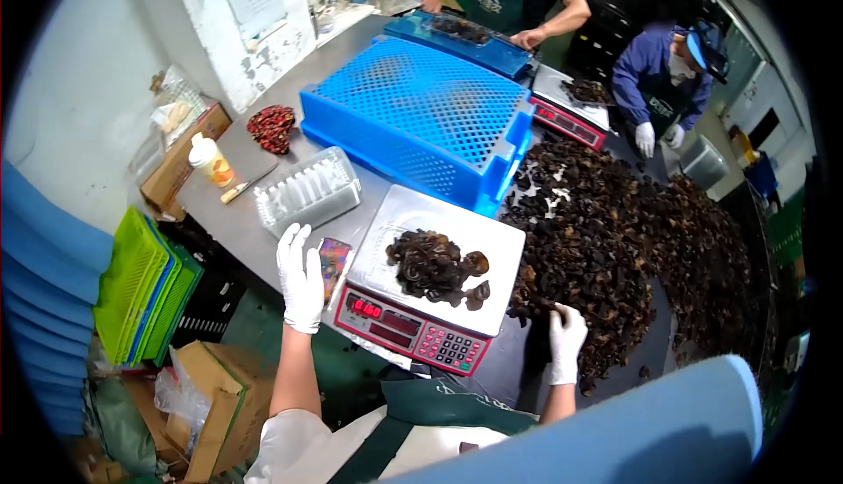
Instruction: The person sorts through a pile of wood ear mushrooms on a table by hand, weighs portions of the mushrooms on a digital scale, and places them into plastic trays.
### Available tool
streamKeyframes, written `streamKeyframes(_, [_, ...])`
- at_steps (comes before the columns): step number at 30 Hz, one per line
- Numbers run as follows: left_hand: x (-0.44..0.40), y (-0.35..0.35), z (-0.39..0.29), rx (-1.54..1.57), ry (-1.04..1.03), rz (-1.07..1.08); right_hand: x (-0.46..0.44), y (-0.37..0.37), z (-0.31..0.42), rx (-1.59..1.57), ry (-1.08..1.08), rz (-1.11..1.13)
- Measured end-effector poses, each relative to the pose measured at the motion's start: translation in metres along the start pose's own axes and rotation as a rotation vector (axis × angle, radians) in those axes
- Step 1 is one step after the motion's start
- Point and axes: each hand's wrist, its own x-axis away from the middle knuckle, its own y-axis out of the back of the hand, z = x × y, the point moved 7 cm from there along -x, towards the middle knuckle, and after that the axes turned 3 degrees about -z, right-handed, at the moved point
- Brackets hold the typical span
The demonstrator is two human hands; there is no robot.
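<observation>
My left hand, in a white glove, is raised left of the scale with its fingers apart and nothing in them. It is nearest the clear plastic tray and a colourful packet. The scale has a red front, a lit red display and a metal pan. A small heap of black fungus lies on the pan, with a few loose pieces at its right. My gloved right hand is at the near edge of the large black fungus pile. Its fingers are curled; anything in them is hidden.
An upturned blue crate stands behind the scale. A bottle, a knife and a red bundle lie at the left. Two people work across the table, one beside a second scale. Green crates lean lower left.
</observation>
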Motion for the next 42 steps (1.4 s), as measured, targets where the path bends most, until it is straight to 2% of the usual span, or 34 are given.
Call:
streamKeyframes(4, [0.009, 0.016, 0.022, -0.032, 0.043, -0.08, -0.012, 0.024, 0.016, 0.04, 0.084, -0.095])
streamKeyframes(6, [0.013, 0.013, 0.022, -0.01, 0.048, -0.064, -0.019, 0.022, 0.025, -0.26, -0.077, -0.056])
streamKeyframes(9, [0.019, 0.001, 0.019, 0.024, 0.027, -0.029, -0.031, 0.025, 0.075, -0.331, -0.077, 0.029])
streamKeyframes(10, [0.02, -0.005, 0.017, 0.047, 0.032, -0.002, -0.034, 0.021, 0.086, -0.375, -0.157, 0.081])
streamKeyframes(12, [0.024, -0.017, 0.013, 0.141, 0.074, 0.012, -0.038, 0.017, 0.119, -0.511, 0.047, -0.046])
streamKeyframes(14, [0.027, -0.033, 0.004, 0.162, 0.05, 0.059, -0.038, 0.01, 0.154, -0.572, 0.127, -0.038])
streamKeyframes(16, [0.035, -0.048, 0.001, 0.096, -0.057, 0.118, -0.029, 0.003, 0.198, -0.385, 0.415, 0.096])
streamKeyframes(18, [0.038, -0.053, -0.01, 0.057, -0.062, 0.149, -0.011, -0.019, 0.217, -0.288, 0.612, 0.291])
streamKeyframes(19, [0.037, -0.055, -0.011, 0.091, -0.06, 0.165, -0.003, -0.02, 0.217, -0.227, 0.602, 0.295])
streamKeyframes(22, [0.036, -0.054, 0.005, 0.082, -0.03, 0.167, -0.01, -0.004, 0.199, -0.348, 0.464, 0.251])
streamKeyframes(24, [0.028, -0.047, 0.011, 0.125, 0.007, 0.133, -0.015, 0.007, 0.168, -0.45, 0.305, 0.124])
streamKeyframes(29, [0.011, -0.031, 0.016, 0.128, 0.032, 0.088, -0.003, 0.005, 0.117, -0.487, -0.057, 0.314])
streamKeyframes(30, [0.011, -0.037, 0.023, 0.217, 0.165, 0.149, 0.005, -0.004, 0.108, -0.556, -0.138, 0.322])
streamKeyframes(32, [0.009, -0.047, 0.022, 0.177, 0.218, 0.257, 0.017, -0.012, 0.098, -0.499, -0.235, 0.442])
streamKeyframes(36, [0.012, -0.071, 0.013, 0.124, -0.075, 0.266, 0.02, -0.019, 0.116, -0.583, -0.329, 0.529])
streamKeyframes(40, [0.009, -0.079, 0.009, 0.084, 0.034, 0.421, 0.017, -0.02, 0.119, -0.56, -0.305, 0.534])
streamKeyframes(42, [0.007, -0.075, 0.009, 0.15, -0.026, 0.287, 0.016, -0.018, 0.12, -0.535, -0.301, 0.529])
